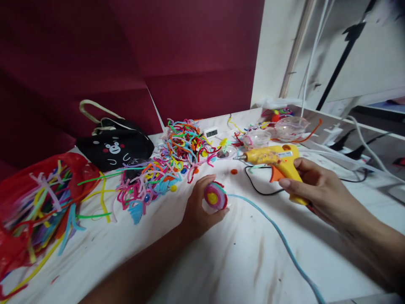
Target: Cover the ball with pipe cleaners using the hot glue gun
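1. One left hand [195,209] is in view, its fingers and thumb curled round the rim of one coiled disc [211,198] and clamped on it from above and below.
2. That disc is held near the middle of the view, over the white table [247,261]; it shows one yellow centre, with purple around it and red at the outer edge.
3. One light-blue strand [278,230] runs from beside the disc's right edge down to the near edge of the view; I cannot tell whether the two are joined.
4. One right hand [319,188] grips one yellow glue gun [265,156], fingers and thumb closed on its handle. The nozzle points left, above and to the right of the disc, apart from it. I cannot tell whether the single orange trigger [274,174] is pressed.
5. Two small orange pieces lie on the table beyond the disc: a left one [196,171] and a right one [233,172].
6. To the left, two adjoining heaps of coloured stems, a far heap [185,139] and a near heap [142,185], hold too many to count.
7. One red plastic bag [12,185] with more stems lies far left; one black bag [133,145] stands behind it.
8. One small digital display [211,133] stands beside the far heap.
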Available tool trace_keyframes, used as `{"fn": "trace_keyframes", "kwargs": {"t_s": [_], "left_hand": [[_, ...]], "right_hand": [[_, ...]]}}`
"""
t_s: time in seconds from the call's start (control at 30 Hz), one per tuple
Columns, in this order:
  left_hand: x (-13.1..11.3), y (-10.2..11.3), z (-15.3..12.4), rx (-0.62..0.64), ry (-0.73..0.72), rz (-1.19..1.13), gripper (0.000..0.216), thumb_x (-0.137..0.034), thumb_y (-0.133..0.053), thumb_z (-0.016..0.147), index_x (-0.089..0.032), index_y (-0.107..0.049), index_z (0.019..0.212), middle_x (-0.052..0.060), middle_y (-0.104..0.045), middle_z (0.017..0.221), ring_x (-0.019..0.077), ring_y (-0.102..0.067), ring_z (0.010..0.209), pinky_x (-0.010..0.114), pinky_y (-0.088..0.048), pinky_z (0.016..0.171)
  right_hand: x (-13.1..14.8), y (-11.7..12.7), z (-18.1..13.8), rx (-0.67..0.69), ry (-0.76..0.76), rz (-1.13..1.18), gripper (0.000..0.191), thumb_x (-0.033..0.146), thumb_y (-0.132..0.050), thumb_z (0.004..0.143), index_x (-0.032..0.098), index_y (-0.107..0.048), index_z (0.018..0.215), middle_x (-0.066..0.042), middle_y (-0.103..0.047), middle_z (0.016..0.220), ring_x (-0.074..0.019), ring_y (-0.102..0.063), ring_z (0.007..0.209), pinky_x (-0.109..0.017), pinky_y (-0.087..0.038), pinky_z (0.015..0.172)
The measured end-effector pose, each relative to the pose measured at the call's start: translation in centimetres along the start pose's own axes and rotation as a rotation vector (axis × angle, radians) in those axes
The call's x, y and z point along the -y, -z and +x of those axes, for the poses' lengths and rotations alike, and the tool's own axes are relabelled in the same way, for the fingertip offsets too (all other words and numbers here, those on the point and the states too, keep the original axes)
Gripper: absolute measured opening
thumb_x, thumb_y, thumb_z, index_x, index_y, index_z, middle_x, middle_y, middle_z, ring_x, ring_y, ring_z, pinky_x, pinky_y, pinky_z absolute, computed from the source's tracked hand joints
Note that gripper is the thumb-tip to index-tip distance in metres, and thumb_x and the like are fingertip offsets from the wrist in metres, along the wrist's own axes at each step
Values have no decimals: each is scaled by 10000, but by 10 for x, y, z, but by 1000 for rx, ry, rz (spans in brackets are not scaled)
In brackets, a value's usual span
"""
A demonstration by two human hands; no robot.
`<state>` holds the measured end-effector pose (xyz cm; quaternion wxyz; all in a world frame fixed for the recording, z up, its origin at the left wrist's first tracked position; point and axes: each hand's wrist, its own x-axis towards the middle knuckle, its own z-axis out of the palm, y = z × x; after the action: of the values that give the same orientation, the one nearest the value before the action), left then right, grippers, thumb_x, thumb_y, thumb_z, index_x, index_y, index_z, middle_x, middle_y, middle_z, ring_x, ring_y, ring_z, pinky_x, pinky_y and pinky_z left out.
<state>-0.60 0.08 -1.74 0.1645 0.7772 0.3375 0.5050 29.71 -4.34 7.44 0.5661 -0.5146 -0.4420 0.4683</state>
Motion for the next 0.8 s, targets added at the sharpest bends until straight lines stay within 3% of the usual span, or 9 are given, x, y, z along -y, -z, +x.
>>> {"fn": "trace_keyframes", "kwargs": {"t_s": [0.1, 0.17, 0.33, 0.47, 0.67, 0.8], "left_hand": [[0, -2, 0, -16, -61, 40, 772, -301, -929, 816, -304, -593, 1510, 115, -718, 1500, 327, -697, 1427, 489, -594, 1224], [-2, -2, 1, -23, -87, 56, 745, -290, -909, 834, -295, -594, 1509, 108, -716, 1501, 325, -701, 1419, 480, -599, 1218], [-6, -1, 3, -7, -97, 86, 739, -279, -902, 834, -284, -593, 1505, 110, -720, 1498, 334, -714, 1397, 477, -621, 1180], [-8, 0, 4, 5, -102, 103, 712, -243, -879, 852, -269, -594, 1504, 123, -709, 1514, 335, -712, 1403, 470, -618, 1185], [-11, 2, 6, 14, -114, 142, 688, -218, -850, 869, -260, -587, 1504, 137, -705, 1513, 323, -714, 1405, 459, -624, 1188], [-11, 3, 6, 25, -126, 172, 680, -253, -858, 871, -255, -584, 1493, 144, -715, 1494, 318, -727, 1389, 474, -642, 1161]], "right_hand": [[-6, -2, -7, -5, 9, -31, 529, 436, -1101, 556, 274, -666, 810, 64, -642, 743, -110, -520, 587, -192, -434, 454], [-10, -2, -11, -15, 9, -87, 502, 420, -1097, 535, 283, -702, 813, 45, -669, 741, -158, -611, 636, -228, -486, 477], [-24, -5, -23, 39, -19, -140, 402, 431, -1038, 627, 289, -787, 908, -7, -756, 731, -302, -794, 870, -351, -664, 717], [-37, -4, -29, 84, 47, -192, 301, 469, -931, 774, 285, -816, 984, -60, -861, 962, -302, -797, 842, -401, -692, 749], [-38, 6, -26, 154, 229, -438, 343, 583, -850, 853, 291, -834, 1032, -61, -853, 879, -292, -810, 751, -358, -682, 626], [-36, 9, -28, 144, 345, -512, 321, 606, -821, 875, 308, -854, 991, -72, -875, 964, -293, -838, 822, -368, -726, 746]]}}
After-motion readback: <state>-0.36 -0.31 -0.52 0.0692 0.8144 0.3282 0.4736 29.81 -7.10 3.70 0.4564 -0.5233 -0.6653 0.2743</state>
